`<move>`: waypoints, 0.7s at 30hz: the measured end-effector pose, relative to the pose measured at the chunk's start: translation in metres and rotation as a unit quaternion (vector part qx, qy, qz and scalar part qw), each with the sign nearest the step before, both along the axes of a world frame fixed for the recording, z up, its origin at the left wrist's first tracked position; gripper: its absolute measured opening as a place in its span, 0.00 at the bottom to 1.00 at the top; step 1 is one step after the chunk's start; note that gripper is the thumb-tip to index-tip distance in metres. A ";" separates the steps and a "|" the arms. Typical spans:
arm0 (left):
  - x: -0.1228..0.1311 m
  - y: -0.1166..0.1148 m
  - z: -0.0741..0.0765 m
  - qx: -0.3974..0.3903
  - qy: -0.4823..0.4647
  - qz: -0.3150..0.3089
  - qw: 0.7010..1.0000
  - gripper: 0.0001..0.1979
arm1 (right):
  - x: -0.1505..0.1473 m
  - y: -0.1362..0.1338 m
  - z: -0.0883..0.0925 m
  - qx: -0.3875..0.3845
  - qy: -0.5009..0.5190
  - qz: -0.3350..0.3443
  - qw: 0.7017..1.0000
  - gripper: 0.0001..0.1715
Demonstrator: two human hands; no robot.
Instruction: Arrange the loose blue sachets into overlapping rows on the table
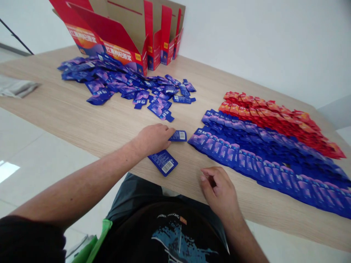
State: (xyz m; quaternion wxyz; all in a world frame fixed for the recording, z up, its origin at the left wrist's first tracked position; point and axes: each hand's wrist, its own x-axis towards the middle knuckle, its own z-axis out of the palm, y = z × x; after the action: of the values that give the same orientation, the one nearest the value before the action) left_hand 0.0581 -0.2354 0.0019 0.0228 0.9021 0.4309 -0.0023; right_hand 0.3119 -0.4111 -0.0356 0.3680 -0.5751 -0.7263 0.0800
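Note:
My left hand (157,138) reaches over the table with its fingers closed on one end of a small blue sachet (181,136), whose barcode side faces up. Just below that hand, a second blue sachet (163,163) lies flat, also barcode up, its upper end partly under my wrist. My right hand (220,188) rests near the table's front edge, fingers curled in toward the thumb, with nothing visible in it. To its upper right runs a long overlapping row of blue sachets (244,160) with their printed fronts up.
A loose heap of blue sachets (120,82) lies at the back left. Behind it stand open red cardboard boxes (117,49). Overlapping red sachets (268,111) lie beyond the blue rows at right. A grey cloth (16,87) sits at the table's left edge.

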 end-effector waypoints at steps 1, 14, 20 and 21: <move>-0.003 0.003 -0.001 0.010 0.010 0.003 1.000 0.16 | 0.000 0.000 0.000 -0.005 0.002 0.000 1.000 0.07; -0.019 -0.047 0.049 0.103 -0.088 -0.176 0.975 0.11 | -0.012 0.008 0.037 0.047 -0.043 -0.019 0.998 0.15; 0.000 -0.070 0.060 0.078 -0.145 -0.213 0.963 0.12 | -0.035 0.032 0.038 0.012 -0.056 0.040 0.998 0.16; -0.002 -0.072 0.059 0.082 -0.171 -0.203 0.961 0.13 | -0.035 0.035 0.036 0.006 -0.046 0.037 0.998 0.17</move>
State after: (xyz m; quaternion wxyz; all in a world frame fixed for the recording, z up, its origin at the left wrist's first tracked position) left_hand 0.0564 -0.3072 0.0605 0.0210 0.9563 0.2275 0.1826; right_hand 0.2765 -0.3765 0.0002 0.3341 -0.5490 -0.7636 0.0628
